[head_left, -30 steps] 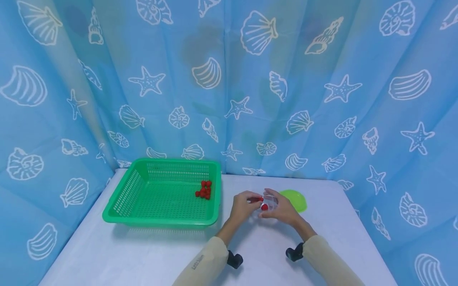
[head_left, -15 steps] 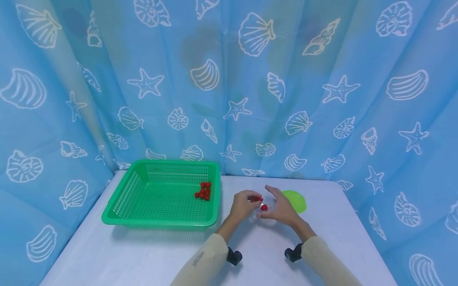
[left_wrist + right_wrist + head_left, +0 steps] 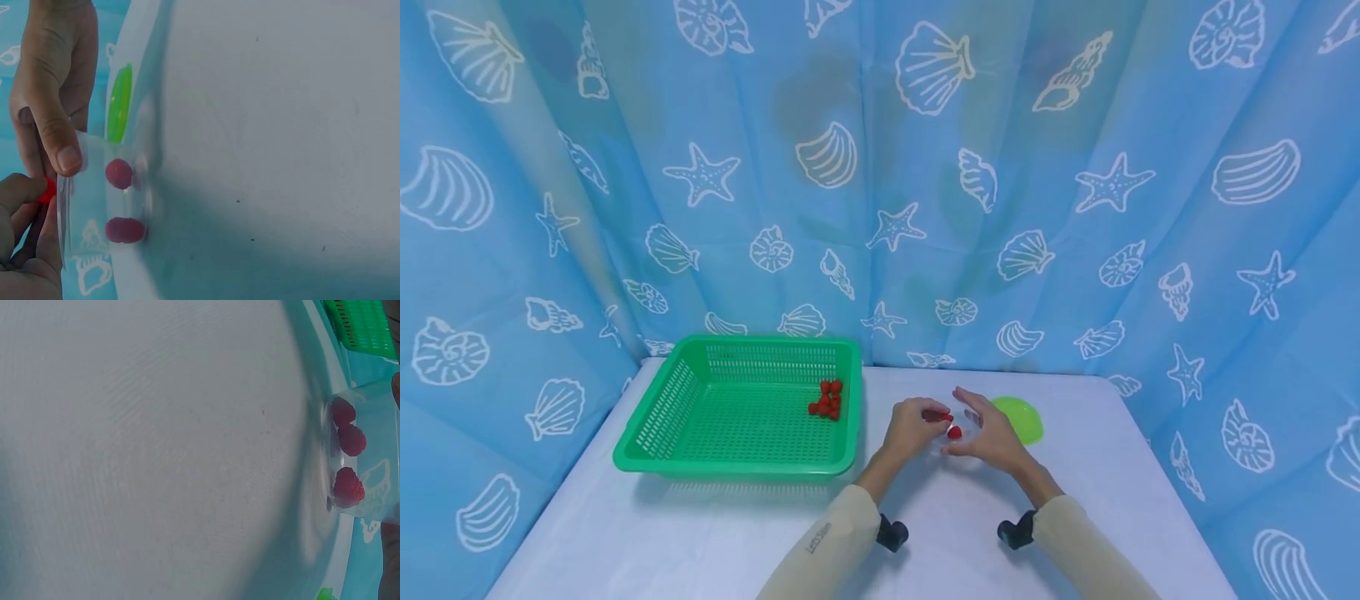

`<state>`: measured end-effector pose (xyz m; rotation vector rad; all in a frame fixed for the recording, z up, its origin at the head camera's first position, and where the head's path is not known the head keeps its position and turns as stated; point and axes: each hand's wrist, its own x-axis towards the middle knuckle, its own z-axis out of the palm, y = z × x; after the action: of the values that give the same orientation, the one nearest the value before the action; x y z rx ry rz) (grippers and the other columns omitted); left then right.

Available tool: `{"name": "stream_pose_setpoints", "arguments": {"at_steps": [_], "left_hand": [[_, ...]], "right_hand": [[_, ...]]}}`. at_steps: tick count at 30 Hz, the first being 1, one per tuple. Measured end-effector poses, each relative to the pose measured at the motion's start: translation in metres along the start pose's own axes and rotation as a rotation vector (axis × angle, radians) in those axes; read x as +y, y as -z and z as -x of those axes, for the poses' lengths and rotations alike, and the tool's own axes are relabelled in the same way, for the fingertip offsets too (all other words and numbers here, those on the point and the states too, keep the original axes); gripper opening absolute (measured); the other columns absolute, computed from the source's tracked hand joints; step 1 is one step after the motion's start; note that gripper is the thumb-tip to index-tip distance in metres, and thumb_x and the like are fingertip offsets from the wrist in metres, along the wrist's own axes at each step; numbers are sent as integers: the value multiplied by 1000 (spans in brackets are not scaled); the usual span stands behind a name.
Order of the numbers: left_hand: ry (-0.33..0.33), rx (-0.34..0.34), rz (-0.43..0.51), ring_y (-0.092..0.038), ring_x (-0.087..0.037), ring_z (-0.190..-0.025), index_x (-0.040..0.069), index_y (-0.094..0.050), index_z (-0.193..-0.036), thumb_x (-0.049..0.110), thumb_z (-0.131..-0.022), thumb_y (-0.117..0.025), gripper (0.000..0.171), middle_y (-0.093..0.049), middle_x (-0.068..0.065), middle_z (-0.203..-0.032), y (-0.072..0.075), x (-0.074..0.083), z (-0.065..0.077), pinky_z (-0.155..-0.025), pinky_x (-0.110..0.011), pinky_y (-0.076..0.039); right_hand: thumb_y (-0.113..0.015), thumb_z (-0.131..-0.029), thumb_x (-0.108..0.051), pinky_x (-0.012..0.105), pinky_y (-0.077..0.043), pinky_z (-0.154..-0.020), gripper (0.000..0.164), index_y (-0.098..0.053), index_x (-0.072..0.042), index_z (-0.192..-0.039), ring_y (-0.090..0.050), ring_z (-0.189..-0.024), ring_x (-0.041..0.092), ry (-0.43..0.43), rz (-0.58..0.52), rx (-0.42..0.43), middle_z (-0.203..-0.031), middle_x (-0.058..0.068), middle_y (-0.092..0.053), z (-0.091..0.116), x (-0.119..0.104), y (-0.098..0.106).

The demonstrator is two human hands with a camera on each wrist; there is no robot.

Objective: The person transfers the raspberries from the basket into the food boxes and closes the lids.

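My left hand [image 3: 910, 433] pinches a red raspberry [image 3: 47, 190] between thumb and fingers, right at the rim of a clear plastic container [image 3: 87, 194]. Around that container's side curl the thumb and fingers of my right hand [image 3: 997, 439], which holds it upright on the table. Through the clear wall in the right wrist view show a raspberry [image 3: 348, 487] and two more close together [image 3: 352, 439] at the bottom. Only part of the right hand enters that view, at its right edge.
A green perforated basket [image 3: 737, 468] stands left of the hands, with several raspberries [image 3: 826, 404] in its right end. Just beyond the right hand lies a lime-green disc like a lid [image 3: 1022, 423]. A blue shell-patterned curtain [image 3: 880, 275] hangs behind the white table [image 3: 955, 533].
Both hands stay in nearly the same place. The right hand's fingers have spread slightly around the container; the left still pinches its raspberry. The view shifts a little.
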<state>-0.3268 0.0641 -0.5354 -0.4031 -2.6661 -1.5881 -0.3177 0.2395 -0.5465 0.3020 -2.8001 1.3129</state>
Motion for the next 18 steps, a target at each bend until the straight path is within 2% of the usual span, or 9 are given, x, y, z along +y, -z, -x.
{"name": "stream_pose_setpoints", "arguments": {"at_steps": [9,18], "left_hand": [[-40,-8,-91,-65,-8,-87,13,-74,-106,12,-85,-77,22,-70,5,-96,0,5,-4,-77,-17,-53],[7,-2,-109,-64,-8,-86,14,-74,-105,12,-85,-77,21,-69,6,-94,-4,5,-4,-77,-17,-53]], "right_hand": [[-92,-65,-31,47,-43,-101,98,-38,-32,-148,-36,-139,25,10,-17,-4,-150,-4,-41,-2,2,2],[-92,-65,-31,47,-44,-101,98,-40,-32,-148,-37,-138,25,7,-24,-3,-150,-3,-42,-1,6,0]]}}
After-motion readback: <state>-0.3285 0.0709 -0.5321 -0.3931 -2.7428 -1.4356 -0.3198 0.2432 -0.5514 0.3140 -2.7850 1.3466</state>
